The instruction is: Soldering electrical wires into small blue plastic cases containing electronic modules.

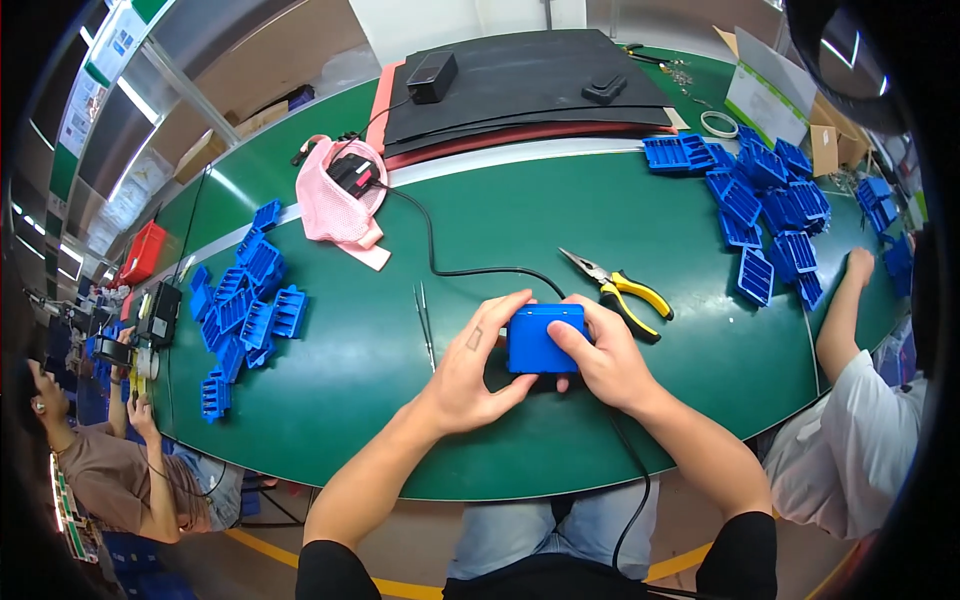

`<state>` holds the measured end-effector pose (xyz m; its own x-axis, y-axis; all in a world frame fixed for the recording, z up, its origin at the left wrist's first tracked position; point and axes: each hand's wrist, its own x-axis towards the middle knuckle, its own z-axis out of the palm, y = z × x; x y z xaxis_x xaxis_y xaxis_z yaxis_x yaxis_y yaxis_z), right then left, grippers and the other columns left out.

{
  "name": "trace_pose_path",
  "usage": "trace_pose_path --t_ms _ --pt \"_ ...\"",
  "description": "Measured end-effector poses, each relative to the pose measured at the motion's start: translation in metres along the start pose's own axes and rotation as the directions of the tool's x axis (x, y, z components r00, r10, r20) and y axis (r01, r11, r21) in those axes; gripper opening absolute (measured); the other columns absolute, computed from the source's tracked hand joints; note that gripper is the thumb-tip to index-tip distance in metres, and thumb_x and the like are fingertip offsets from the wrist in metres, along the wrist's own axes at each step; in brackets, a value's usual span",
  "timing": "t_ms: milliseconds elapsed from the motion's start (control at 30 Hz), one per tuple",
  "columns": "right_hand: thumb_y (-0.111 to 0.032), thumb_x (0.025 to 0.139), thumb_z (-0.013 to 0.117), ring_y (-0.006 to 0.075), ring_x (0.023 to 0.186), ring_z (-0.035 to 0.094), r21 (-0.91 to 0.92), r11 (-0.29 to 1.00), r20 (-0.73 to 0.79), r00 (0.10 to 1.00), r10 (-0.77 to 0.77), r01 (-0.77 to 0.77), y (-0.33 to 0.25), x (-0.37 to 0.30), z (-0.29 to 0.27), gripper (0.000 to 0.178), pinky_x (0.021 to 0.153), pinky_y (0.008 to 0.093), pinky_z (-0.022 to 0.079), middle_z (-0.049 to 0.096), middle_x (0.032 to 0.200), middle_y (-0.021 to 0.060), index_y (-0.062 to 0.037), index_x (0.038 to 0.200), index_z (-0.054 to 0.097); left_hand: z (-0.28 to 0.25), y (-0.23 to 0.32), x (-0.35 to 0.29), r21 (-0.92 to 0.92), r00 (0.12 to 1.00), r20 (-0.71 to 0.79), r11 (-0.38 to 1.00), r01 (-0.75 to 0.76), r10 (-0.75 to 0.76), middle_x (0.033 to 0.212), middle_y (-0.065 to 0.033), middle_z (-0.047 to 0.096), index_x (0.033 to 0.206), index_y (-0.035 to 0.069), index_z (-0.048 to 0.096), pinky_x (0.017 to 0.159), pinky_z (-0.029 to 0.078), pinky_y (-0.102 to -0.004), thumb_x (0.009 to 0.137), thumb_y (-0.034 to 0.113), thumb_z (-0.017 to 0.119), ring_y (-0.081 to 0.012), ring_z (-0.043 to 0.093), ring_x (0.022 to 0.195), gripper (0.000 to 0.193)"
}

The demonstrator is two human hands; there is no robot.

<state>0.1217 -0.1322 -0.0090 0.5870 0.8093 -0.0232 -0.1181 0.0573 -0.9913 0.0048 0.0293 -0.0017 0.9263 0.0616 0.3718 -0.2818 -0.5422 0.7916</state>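
Observation:
A blue plastic box (535,345) with a smooth face up is held between my two hands over the near middle of the green table (480,450). My left hand (470,370) closes on its left side, fingertips at the top corner and thumb at the lower edge. Around the right side wraps my right hand (612,365), its thumb pressed on the face. The box's underside is hidden. Needle-nose pliers (645,292) with yellow and black handles lie just beyond my right hand, jaws apart. Metal tweezers (425,325) lie beyond my left hand.
Slatted blue plastic parts are heaped at left (257,265) and at right (765,190). A black cable (430,240) runs from a pink cloth item (325,195) toward my hands. Black sheets (520,85) are stacked at the back. Co-workers sit at left (120,470) and right (850,440).

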Motion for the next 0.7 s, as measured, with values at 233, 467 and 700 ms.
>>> trace_pose_path --t_ms 233,467,700 --pt "-0.027 0.098 0.057 0.0111 0.060 0.060 0.116 0.991 0.041 0.998 0.056 -0.060 0.001 0.002 -0.009 0.027 0.047 0.0236 0.049 0.062 0.084 0.0083 -0.0003 0.101 0.053 -0.001 -0.005 0.004 -0.014 0.998 0.039 0.999 -0.042 0.043 0.131 -0.0163 0.052 0.138 0.004 0.041 0.083 0.055 -0.0359 0.069 0.005 0.079 -0.0304 0.059 0.108 0.078" --pt "-0.027 0.098 0.057 0.0110 0.061 0.060 0.117 0.985 0.056 0.992 0.117 -0.123 -0.004 0.002 -0.005 0.025 0.046 0.0236 0.049 0.060 0.084 0.0076 -0.0024 0.102 0.052 -0.004 -0.006 -0.003 -0.027 1.000 0.017 0.999 -0.024 0.025 0.128 -0.0163 0.054 0.134 0.004 0.044 0.082 0.056 -0.0357 0.072 0.008 0.079 -0.0291 0.061 0.107 0.071" --pt "-0.025 0.097 0.057 0.0149 0.062 0.063 0.088 0.990 0.044 0.993 0.105 -0.109 0.002 -0.002 -0.012 0.026 0.046 0.0258 0.052 0.061 0.082 0.0098 0.0002 0.102 0.053 -0.006 -0.007 0.003 -0.114 0.994 0.005 0.988 -0.107 0.108 0.130 -0.0157 0.052 0.129 0.004 0.051 0.085 0.053 -0.0356 0.071 0.013 0.080 -0.0286 0.055 0.116 0.066"
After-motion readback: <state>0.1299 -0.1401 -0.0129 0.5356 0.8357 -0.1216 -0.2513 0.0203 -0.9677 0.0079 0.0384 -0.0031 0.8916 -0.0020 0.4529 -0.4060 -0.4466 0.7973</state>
